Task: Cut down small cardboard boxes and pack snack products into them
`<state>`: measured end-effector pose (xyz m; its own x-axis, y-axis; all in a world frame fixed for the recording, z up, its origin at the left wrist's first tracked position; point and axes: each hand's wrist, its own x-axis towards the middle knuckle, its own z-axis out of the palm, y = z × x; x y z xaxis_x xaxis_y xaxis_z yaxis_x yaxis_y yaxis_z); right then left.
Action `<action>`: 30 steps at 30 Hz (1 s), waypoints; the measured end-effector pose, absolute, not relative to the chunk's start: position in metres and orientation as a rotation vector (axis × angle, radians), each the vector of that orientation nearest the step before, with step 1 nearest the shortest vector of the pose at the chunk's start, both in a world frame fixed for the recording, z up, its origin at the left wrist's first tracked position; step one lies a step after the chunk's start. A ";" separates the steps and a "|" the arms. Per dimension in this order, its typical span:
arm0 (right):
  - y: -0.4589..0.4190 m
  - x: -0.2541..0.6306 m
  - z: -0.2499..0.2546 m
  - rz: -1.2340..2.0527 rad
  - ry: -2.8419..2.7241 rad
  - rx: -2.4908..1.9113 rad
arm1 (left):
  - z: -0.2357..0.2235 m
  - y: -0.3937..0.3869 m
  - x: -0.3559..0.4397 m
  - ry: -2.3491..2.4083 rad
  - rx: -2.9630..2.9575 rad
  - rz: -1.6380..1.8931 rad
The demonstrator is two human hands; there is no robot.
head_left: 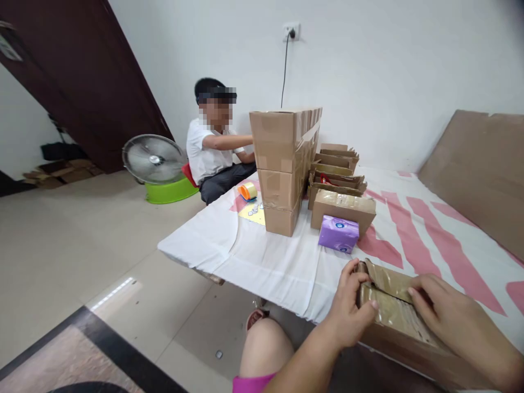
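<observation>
A brown cardboard box (403, 333) with taped flaps lies on the near edge of the white and pink sheet (270, 262). My left hand (352, 311) grips the box's left end, thumb on top of a flap. My right hand (454, 316) rests flat on the box's top, fingers pressing a flap down. A purple packet (338, 233) lies on the sheet just beyond the box.
A tall stack of taped cardboard boxes (284, 166) stands mid-sheet, with open boxes (338, 174) behind and a shut box (343, 207) beside it. An orange tape roll (248, 191) lies near a seated person (213, 147). A floor fan (153, 159) and a green basin (170, 191) stand at left.
</observation>
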<state>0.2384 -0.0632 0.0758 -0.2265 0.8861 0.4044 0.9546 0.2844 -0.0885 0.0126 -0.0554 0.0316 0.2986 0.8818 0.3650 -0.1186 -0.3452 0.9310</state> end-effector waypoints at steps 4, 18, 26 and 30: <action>-0.064 0.239 0.081 -0.134 -2.121 -1.773 | 0.032 -0.054 0.012 0.718 1.564 1.237; -0.074 0.275 0.094 0.352 -1.646 -1.860 | 0.022 -0.050 0.015 0.673 1.603 1.286; -0.104 0.339 0.091 0.242 -1.300 -1.823 | 0.011 -0.042 0.015 0.689 1.699 1.328; -0.137 0.407 0.073 0.113 -1.127 -2.027 | 0.013 -0.041 0.016 0.712 1.711 1.350</action>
<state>0.4071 -0.1374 0.0726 0.6000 0.7482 0.2832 0.6771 -0.2864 -0.6778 0.0161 -0.0408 0.0131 0.2638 0.8267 0.4969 -0.0575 -0.5008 0.8637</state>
